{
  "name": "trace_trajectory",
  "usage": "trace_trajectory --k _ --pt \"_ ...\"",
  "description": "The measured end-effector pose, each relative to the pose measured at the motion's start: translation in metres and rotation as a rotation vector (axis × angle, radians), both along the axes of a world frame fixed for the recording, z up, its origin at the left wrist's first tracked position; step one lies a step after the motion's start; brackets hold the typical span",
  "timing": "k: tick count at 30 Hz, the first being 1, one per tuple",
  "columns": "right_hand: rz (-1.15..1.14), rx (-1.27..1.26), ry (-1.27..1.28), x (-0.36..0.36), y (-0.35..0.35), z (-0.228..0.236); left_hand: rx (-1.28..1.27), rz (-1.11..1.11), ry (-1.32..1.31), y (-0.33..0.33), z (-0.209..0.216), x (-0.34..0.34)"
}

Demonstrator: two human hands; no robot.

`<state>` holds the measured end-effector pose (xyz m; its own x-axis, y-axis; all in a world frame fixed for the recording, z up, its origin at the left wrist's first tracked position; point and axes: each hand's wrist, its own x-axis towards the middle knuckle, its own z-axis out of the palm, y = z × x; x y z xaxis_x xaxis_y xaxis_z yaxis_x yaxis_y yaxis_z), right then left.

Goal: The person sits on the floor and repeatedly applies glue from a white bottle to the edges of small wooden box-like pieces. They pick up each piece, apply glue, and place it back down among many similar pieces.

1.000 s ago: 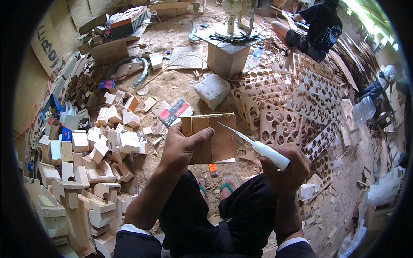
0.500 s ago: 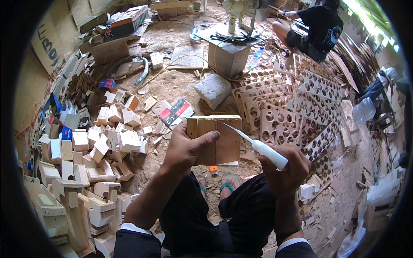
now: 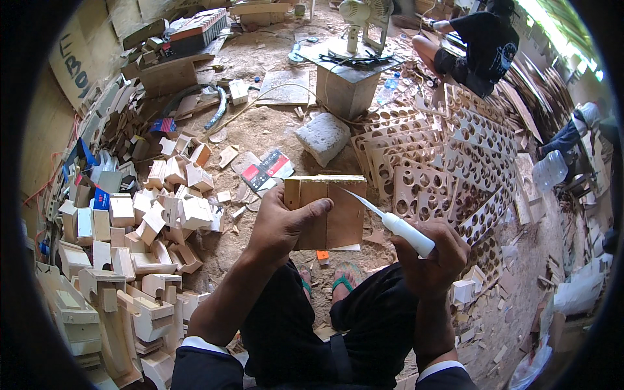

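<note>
My left hand (image 3: 286, 224) grips a small wooden box-like piece (image 3: 346, 218) by its left side, thumb pressed on the front face. A seam runs down that face, and its top edge looks pale and rough. In my right hand (image 3: 434, 257) is a white glue bottle (image 3: 408, 234), tilted so that its long thin nozzle points up and left. The nozzle tip lies at the upper part of the wooden piece, just right of the seam; whether it touches the wood I cannot tell. Fingers of the right hand wrap round the bottle's body.
Many small wooden blocks (image 3: 153, 221) are heaped at my left. Ahead lie a pale stone block (image 3: 323, 138) and a metal stand (image 3: 344, 91) bearing a fan (image 3: 354, 19). Boards with round holes (image 3: 471, 143) lean at the right, near a crouching person (image 3: 484, 45).
The nozzle tip has shifted slightly to the right across the wooden piece. Both hands keep their grips and have barely moved.
</note>
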<state>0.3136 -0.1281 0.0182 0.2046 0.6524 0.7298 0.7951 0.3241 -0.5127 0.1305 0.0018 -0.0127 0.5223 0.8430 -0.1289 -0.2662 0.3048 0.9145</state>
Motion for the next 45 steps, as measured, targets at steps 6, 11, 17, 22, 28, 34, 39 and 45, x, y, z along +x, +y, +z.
trace_trajectory --k 6,11,17,22,28,34,39,45 --pt "-0.046 -0.027 0.043 0.0 -0.001 0.001 -0.004 0.034 0.033 0.001 0.0 -0.001" --pt "0.069 -0.162 0.078 0.01 -0.001 -0.001 0.21 0.149 0.062 0.006 -0.004 -0.007" --pt "0.222 -0.297 0.122 0.014 0.001 -0.002 0.328 0.206 0.085 0.01 -0.006 -0.013" --pt "0.236 -0.292 0.098 0.012 0.004 -0.004 0.353 0.184 0.077 0.009 -0.006 -0.012" --pt "0.225 -0.326 0.078 0.011 0.003 -0.003 0.369 0.176 0.083 0.008 -0.005 -0.012" --pt "0.211 -0.349 0.046 0.009 0.003 -0.003 0.377 0.174 0.121 0.007 -0.003 -0.012" --pt "0.203 -0.341 0.016 0.008 0.003 -0.002 0.403 0.165 0.125 0.007 -0.004 -0.011" --pt "0.201 -0.349 -0.001 0.008 0.002 -0.001 0.414 0.176 0.102 0.007 -0.005 -0.009"
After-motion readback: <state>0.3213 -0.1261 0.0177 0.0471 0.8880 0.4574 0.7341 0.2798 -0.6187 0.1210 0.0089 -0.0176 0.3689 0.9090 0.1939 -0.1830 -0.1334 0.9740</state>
